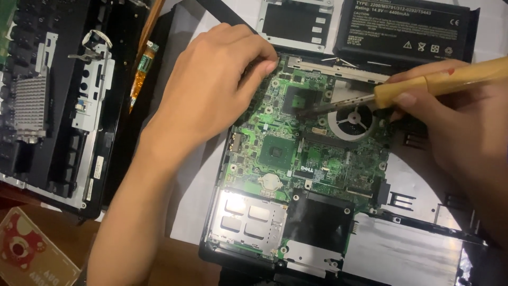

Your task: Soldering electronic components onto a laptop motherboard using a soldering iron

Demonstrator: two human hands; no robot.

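Across the middle of the table lies an opened laptop base (423,249), its green motherboard (307,148) bare, and both hands work over the board's upper part. At the board's top-left corner the left hand (211,90) rests palm-down, fingers curled loosely with the fingertips (269,66) touching the board's edge — it grasps nothing. From the right edge of the view comes the right hand (455,127), fingers closed around the wooden handle of a soldering iron (423,85); the iron's metal shaft slants down to the left and its tip sits at a dark square chip (301,100) near the board's top, just right of the left fingertips. A round cooling fan (352,122) lies directly under the shaft, beside the right thumb. Lower on the board are a larger square chip (275,151), a coin cell (270,181) and a shiny metal card slot (246,220). Beyond the base, at the table's far edge, sits a black battery pack (407,29); a stripped keyboard frame (53,100) lies well apart to the left — and a red-and-cream box (29,251) at the near-left corner.
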